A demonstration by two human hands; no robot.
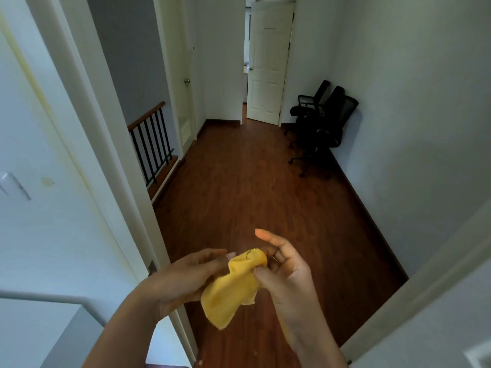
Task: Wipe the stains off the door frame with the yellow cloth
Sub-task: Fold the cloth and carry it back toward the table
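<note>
Yellow cloth [233, 285] sits bunched between both hands, out in the open doorway and to the right of the door frame [106, 144], touching no part of it. The left hand [183, 277] cradles the cloth from its near side with fingers curled loosely under it; the right hand [281, 264] pinches the upper fold between thumb and fingers, the index finger sticking out free.

Wiping looks not yet begun: a yellowish streak [32, 73] runs down the wall surface just left of the door frame, and a small blotch [47, 181] shows lower, beside a wall switch [13, 185]. Both still look soiled, so the whole task seems to lie ahead.

Right of the door frame the wooden floor [252, 187] is open, with office chairs [318, 123] well apart from it. A stair railing [151, 144] stands beyond the door frame, out of the way. A latch plate [152, 267] juts at the frame's edge near the left hand.
</note>
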